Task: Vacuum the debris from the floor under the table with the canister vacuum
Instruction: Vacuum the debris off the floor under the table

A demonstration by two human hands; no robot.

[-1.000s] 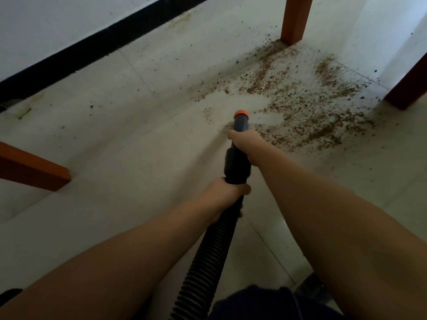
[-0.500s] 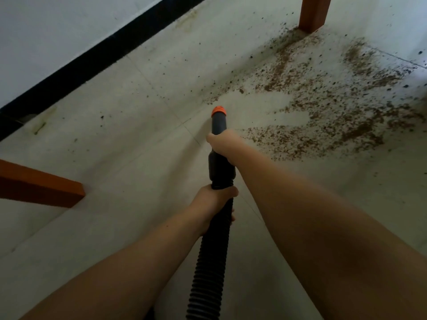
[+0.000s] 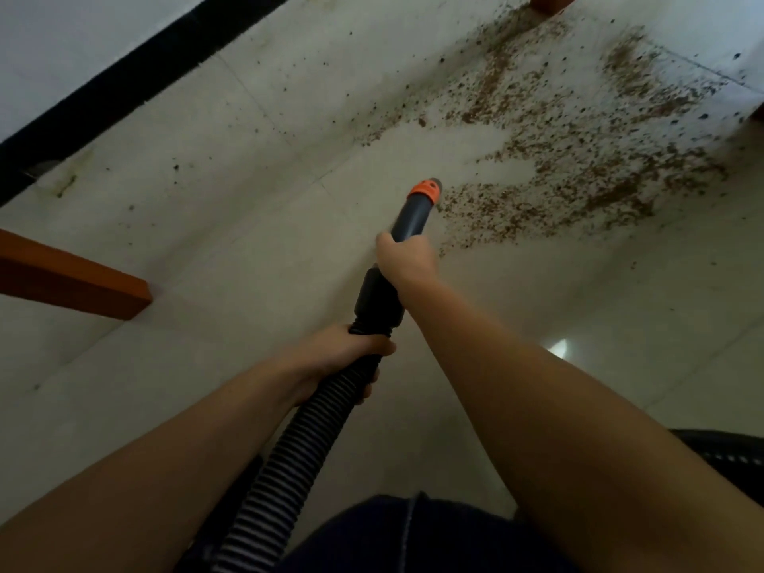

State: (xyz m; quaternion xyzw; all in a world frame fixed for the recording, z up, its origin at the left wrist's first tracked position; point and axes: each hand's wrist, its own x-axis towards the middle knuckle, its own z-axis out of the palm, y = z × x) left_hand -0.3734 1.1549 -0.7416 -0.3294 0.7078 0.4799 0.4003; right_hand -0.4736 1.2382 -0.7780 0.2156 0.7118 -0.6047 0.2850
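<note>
A black ribbed vacuum hose [image 3: 289,461] runs up from the bottom of the view to a dark tube with an orange-ringed nozzle [image 3: 424,191]. My right hand [image 3: 407,258] grips the tube just behind the nozzle. My left hand [image 3: 345,357] is closed around the hose where it meets the tube. The nozzle tip sits at the near left edge of a broad patch of brown debris [image 3: 578,150] spread over the pale tiled floor. A cleaner streak cuts into the patch beyond the nozzle.
An orange-brown table leg [image 3: 74,283] juts in at left, another leg [image 3: 552,2] stands at the top edge. A white wall with black skirting [image 3: 136,76] runs along the upper left. Dark specks dot the floor. A black object [image 3: 731,452] lies low right.
The nozzle has swung to the right and now points into the near edge of the debris. The view has shifted, so the far table leg sits nearly out of frame.
</note>
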